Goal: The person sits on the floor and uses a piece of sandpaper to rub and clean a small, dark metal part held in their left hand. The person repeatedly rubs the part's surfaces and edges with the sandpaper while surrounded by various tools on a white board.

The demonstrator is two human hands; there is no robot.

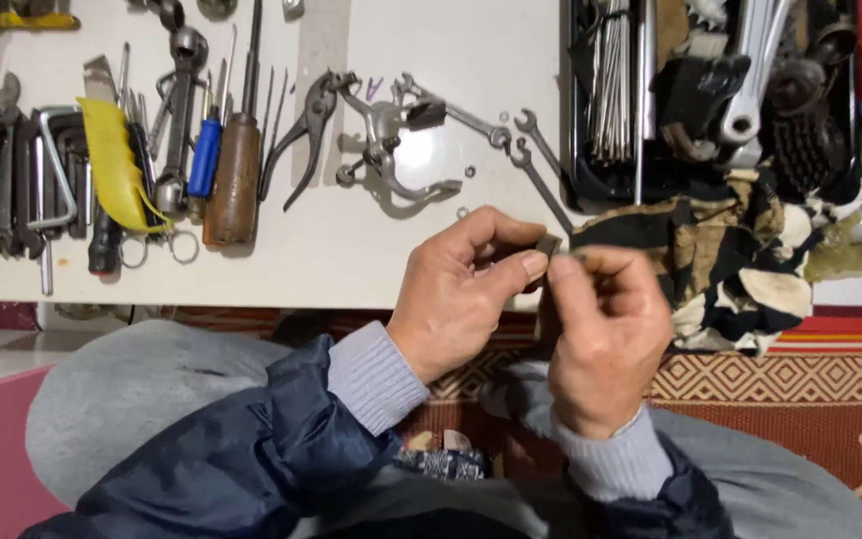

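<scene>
Small dark grey metal piece [548,245] pinched right between both hands, just above the near edge of the white worktable [371,260]. Left hand [466,284] curled, thumb and fingers clamped on it; right hand [606,334] closed, fingertips gripping the other end. Looks blocky, dull, mostly hidden. Patterned black-and-tan rag [725,250] just beside.

Left hand [466,289] and right hand [606,334] pinch a small dark part [548,245] between fingertips, at the edge of a white table [371,260] bearing pliers [306,130] and spanners [536,165].
</scene>
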